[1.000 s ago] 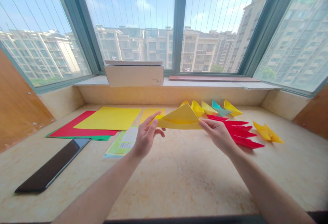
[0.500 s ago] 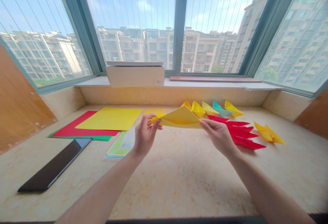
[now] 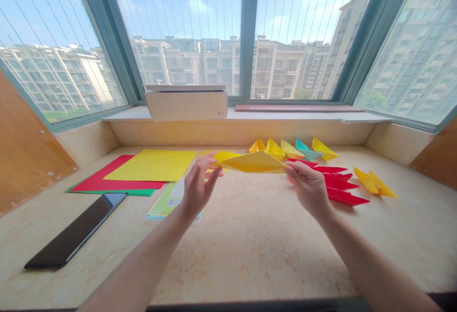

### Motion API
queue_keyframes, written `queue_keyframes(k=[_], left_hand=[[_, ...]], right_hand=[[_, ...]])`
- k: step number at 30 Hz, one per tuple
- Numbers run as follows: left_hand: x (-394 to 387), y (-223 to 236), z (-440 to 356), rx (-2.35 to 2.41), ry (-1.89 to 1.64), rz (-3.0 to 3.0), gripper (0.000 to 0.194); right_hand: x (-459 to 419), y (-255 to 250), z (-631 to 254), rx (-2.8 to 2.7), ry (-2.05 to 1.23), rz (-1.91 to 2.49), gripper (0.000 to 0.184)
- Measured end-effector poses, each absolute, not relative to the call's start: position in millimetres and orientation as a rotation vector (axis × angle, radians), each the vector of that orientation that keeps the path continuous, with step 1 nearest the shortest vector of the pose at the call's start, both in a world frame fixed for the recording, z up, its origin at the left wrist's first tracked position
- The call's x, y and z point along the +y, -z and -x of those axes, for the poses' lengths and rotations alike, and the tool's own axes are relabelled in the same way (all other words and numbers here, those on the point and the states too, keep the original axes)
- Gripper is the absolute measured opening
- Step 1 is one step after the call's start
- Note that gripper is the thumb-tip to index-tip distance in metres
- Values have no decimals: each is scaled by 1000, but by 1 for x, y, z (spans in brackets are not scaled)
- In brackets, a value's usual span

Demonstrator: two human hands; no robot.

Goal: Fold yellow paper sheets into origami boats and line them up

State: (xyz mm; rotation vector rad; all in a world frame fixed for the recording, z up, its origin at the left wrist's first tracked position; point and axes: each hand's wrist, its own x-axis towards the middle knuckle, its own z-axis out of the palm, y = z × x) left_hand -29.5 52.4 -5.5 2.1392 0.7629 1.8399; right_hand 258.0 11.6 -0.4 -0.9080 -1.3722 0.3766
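A folded yellow paper boat [image 3: 252,162] is held in the air above the counter, stretched between both hands. My left hand [image 3: 200,181] grips its left end between thumb and fingers. My right hand [image 3: 309,186] pinches the right tip. The boat's middle rises to a low peak, with its long folded side facing me. Behind my right hand lie several red paper boats [image 3: 344,197], partly covered by the hand. Beyond the held paper, a row of yellow paper boats [image 3: 274,149] and a teal paper boat [image 3: 305,150] stands near the back wall.
Yellow sheets [image 3: 153,164] overlap red paper [image 3: 85,181] and green paper at the left. A black phone [image 3: 76,231] lies in front of them. A clear packet [image 3: 164,205] is beside my left wrist. Another yellow folded piece [image 3: 374,182] rests at right; a white box [image 3: 185,105] sits on the sill.
The held yellow boat has tilted, so its peak looks lower and flatter. My right hand has shifted slightly right, and the left fingers have moved a little. The view shifted slightly.
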Motion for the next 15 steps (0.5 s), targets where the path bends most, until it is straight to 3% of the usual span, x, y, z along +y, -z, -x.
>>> queue_keyframes(k=[13, 15], left_hand=[[46, -3, 29, 867, -1827, -2067, 6], [48, -2, 28, 901, -1859, -2018, 12]], right_hand=[[13, -5, -262, -1313, -572, 970, 19], [11, -5, -259, -1327, -620, 985, 21]])
